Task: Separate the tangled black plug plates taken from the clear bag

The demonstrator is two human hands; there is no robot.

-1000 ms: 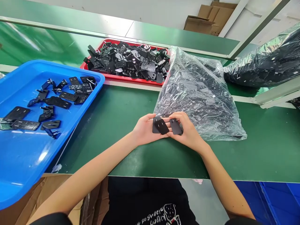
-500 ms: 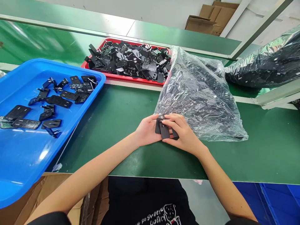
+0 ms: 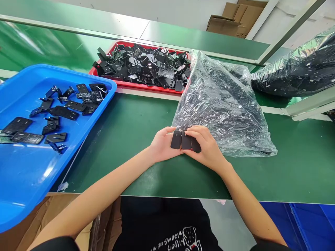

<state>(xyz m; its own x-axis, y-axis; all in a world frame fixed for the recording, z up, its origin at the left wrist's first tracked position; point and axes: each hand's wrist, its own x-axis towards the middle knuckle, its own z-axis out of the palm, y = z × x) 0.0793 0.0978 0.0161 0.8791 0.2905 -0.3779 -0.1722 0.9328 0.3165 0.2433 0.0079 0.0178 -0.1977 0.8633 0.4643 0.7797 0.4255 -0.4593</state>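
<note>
3 small, flat, rounded black plates [image 3: 186, 141] sit side by side between the hands, above the near part of the desk; the right hand [image 3: 206, 146] grips the 2 on its side between thumb and fingers, while the left hand [image 3: 163, 144] is cupped beneath the plate nearest its palm, though how firmly it closes cannot be told. That plate seems likeliest to slip, should the cupped palm tilt; squeezing the plates edge to edge could also make them ride over each other or fan apart. A dropped plate might slide under the clear plastic bag [image 3: 222, 104] of dark pieces just behind the fingers. The smooth green desk [image 3: 136, 122] also carries a shallow blue plastic tray [image 3: 26, 174] at left, with scattered black parts [image 3: 64, 112], and a red plastic tray [image 3: 146, 86] heaped with similar pieces lies farther back. Beyond, a bulging bag [image 3: 295, 76] lies at right, near pale metal framing [image 3: 290, 33], and brown cardboard boxes [image 3: 225, 26] stand by a whitish wall [image 3: 170, 10].
</note>
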